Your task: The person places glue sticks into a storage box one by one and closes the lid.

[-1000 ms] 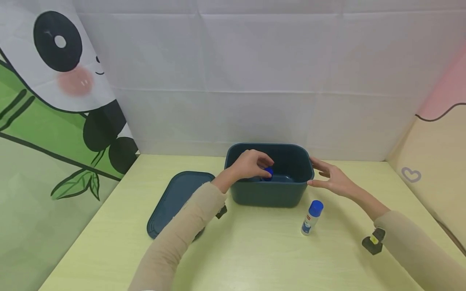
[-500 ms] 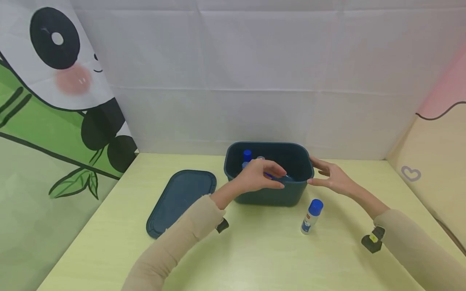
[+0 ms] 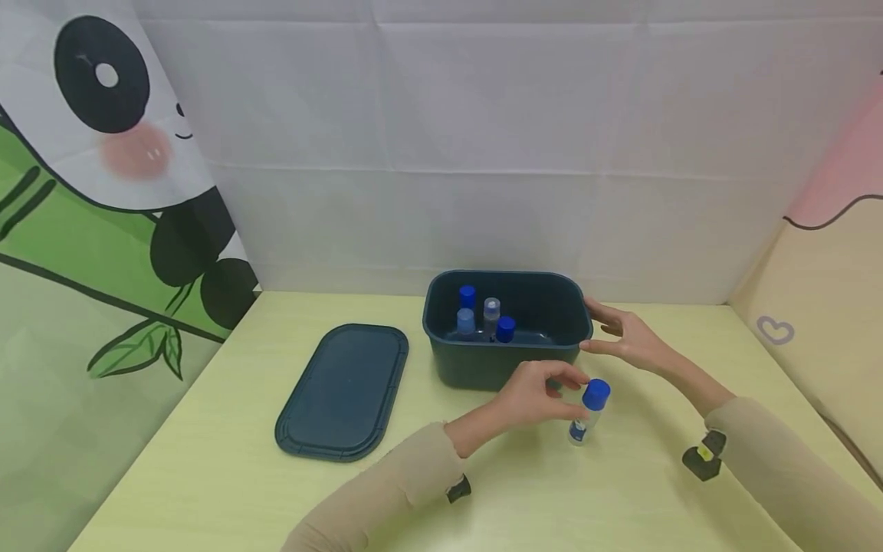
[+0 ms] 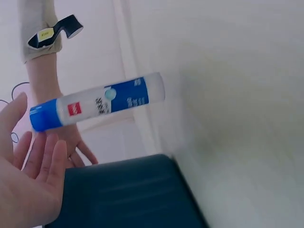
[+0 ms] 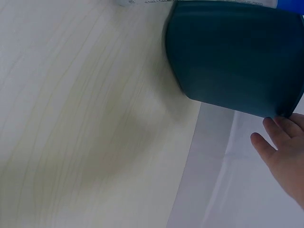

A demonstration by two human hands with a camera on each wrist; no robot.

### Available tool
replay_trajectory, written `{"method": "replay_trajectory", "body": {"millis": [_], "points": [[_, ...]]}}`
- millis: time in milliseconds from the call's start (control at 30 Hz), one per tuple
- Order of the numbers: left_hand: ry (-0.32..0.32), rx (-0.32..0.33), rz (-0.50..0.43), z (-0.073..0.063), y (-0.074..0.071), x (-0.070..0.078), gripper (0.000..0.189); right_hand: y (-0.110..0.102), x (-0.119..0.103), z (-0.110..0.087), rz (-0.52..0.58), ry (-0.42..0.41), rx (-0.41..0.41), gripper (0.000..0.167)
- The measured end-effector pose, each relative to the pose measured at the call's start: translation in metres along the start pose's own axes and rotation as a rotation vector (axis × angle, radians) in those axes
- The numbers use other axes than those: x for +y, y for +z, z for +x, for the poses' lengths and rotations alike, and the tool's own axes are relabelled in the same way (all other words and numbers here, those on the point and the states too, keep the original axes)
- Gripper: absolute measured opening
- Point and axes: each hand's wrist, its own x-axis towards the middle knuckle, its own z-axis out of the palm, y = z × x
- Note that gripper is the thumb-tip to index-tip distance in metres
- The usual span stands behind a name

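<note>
A glue stick (image 3: 595, 399) with a blue cap and clear body stands upright on the table, in front of the dark teal bin (image 3: 476, 364). My left hand (image 3: 533, 395) reaches to its cap, thumb and fingers spread around it. In the left wrist view, the fingers (image 4: 50, 154) lie close to the cap of the glue stick (image 4: 102, 102), with no firm grip visible. My right hand (image 3: 631, 337) rests its fingertips on the bin's right end, thumb and fingers apart. Inside the bin, several capped sticks (image 3: 506, 330) stand towards the left, their lower parts partly hidden.
A dark teal lid (image 3: 345, 391) lies flat on the pale yellow table (image 3: 207, 475), left of the bin. White sheeting (image 3: 483, 153) hangs behind the table. Printed cloths (image 3: 172, 230) close off the sides.
My left hand has let go of a blue-capped stick in the bin, come out over the front rim and moved to the glue stick on the table. The right hand stays at the bin.
</note>
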Motion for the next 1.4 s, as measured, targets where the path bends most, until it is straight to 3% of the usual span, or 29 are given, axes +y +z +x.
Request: {"method": "replay_trajectory", "body": {"millis": [167,433,733,900,1067,1233,1400], "points": [[-0.007,0.069,0.014,0.003,0.015,-0.005,0.04,0.002,0.004,0.001,-0.007,-0.011,-0.002,0.072],[0.005,0.117,-0.024,0.011,0.029,-0.01,0.034,0.001,0.006,0.002,-0.009,-0.037,0.003,0.071],[0.04,0.075,-0.019,0.009,0.022,-0.007,0.03,0.001,0.005,0.0,0.005,-0.034,-0.001,0.071],[0.06,0.048,-0.002,0.006,0.007,0.003,0.03,0.001,0.006,-0.001,0.006,-0.024,-0.002,0.072],[0.085,0.052,-0.012,0.006,-0.02,0.025,0.029,0.001,0.006,-0.001,0.014,-0.015,-0.005,0.072],[0.16,0.111,-0.031,0.014,-0.054,0.052,0.029,0.0,0.006,0.001,0.034,-0.024,-0.009,0.071],[0.191,0.177,-0.004,0.032,-0.082,0.069,0.03,0.001,0.006,0.002,0.06,-0.02,-0.01,0.07]]}}
